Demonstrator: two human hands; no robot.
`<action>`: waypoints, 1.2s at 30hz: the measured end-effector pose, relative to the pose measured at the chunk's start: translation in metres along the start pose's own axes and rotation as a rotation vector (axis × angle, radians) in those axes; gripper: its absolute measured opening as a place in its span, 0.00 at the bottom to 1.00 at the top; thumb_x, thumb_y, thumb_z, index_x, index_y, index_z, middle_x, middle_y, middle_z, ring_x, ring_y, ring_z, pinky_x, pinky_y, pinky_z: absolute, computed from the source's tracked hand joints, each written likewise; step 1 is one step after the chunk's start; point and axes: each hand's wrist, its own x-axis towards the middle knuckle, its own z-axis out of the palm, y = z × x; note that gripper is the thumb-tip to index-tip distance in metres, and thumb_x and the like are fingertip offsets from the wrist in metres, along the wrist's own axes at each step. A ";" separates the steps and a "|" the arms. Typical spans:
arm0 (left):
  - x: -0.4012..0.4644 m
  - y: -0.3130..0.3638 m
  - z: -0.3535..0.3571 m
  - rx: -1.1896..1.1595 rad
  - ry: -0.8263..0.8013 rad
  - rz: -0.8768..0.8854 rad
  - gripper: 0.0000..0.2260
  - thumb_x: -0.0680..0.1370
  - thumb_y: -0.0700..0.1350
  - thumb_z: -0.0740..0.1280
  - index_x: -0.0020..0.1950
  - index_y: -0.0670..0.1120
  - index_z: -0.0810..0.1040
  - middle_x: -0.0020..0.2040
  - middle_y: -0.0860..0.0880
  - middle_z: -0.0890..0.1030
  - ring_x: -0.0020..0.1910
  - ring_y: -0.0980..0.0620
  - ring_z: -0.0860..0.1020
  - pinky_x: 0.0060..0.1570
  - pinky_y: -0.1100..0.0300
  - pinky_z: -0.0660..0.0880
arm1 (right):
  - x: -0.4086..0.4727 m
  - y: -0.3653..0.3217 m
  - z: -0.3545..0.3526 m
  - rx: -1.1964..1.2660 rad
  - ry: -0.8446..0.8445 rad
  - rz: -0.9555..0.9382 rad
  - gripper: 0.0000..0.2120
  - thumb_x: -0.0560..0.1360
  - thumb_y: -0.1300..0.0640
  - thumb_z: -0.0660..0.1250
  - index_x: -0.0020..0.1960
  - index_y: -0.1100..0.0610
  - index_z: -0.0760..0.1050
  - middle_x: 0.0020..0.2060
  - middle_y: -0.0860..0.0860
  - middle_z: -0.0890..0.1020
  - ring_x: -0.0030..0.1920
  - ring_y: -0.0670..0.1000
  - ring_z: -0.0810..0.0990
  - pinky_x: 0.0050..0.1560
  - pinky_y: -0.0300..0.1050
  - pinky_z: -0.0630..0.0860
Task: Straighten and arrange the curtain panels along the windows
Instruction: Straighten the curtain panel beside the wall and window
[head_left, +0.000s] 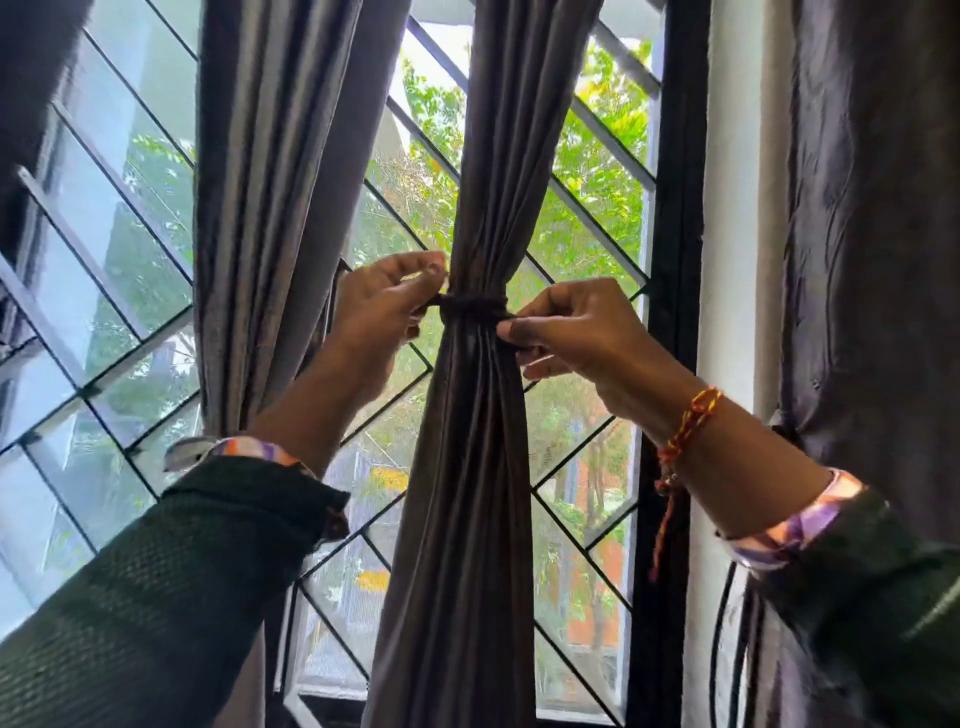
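The middle curtain (470, 467) hangs in the center of the frame, in front of the window (587, 218). A dark tie (472, 305) goes round it about halfway up and squeezes it thin there. Above and below the tie the cloth spreads out in long folds.

The left hand (382, 306) pinches the left end of the tie with curled fingers. The right hand (563, 325) pinches the right end, just beside the cloth. Both hands are closed on the tie, not on the curtain.

The curtain looks soft and floppy, and probably not very heavy. It should bend and bunch up easily, and it will not break. It may slide a little, since the cloth looks smooth. The best place to hold it is likely at the tie, where it is thin enough for one hand. To fix the folds, hold the edges lower down.

Count: three curtains show. One is in the middle, one (270, 208) is to its left, and one (872, 260) is at the right edge. That one also looks tied, low down. There are two hands. One thread band (688, 423) is on the right wrist.
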 end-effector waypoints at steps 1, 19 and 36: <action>0.001 -0.001 -0.003 0.015 0.015 -0.007 0.02 0.76 0.43 0.65 0.48 0.47 0.75 0.20 0.58 0.71 0.20 0.64 0.64 0.30 0.65 0.59 | 0.001 0.000 -0.002 -0.015 -0.018 0.005 0.09 0.69 0.66 0.71 0.32 0.61 0.74 0.28 0.56 0.78 0.28 0.50 0.77 0.31 0.42 0.77; 0.086 0.105 0.091 0.874 -0.080 0.667 0.10 0.72 0.49 0.68 0.47 0.44 0.81 0.39 0.50 0.76 0.40 0.50 0.74 0.40 0.62 0.67 | 0.089 -0.069 -0.112 -0.788 0.204 -0.255 0.11 0.69 0.54 0.71 0.35 0.62 0.80 0.32 0.60 0.83 0.34 0.60 0.83 0.36 0.50 0.81; 0.092 0.126 0.324 0.919 -0.078 0.486 0.30 0.72 0.62 0.62 0.67 0.43 0.66 0.61 0.41 0.76 0.59 0.38 0.75 0.52 0.52 0.72 | 0.078 -0.067 -0.304 -0.936 0.620 -0.292 0.15 0.75 0.57 0.64 0.61 0.58 0.71 0.57 0.57 0.77 0.57 0.59 0.76 0.54 0.49 0.73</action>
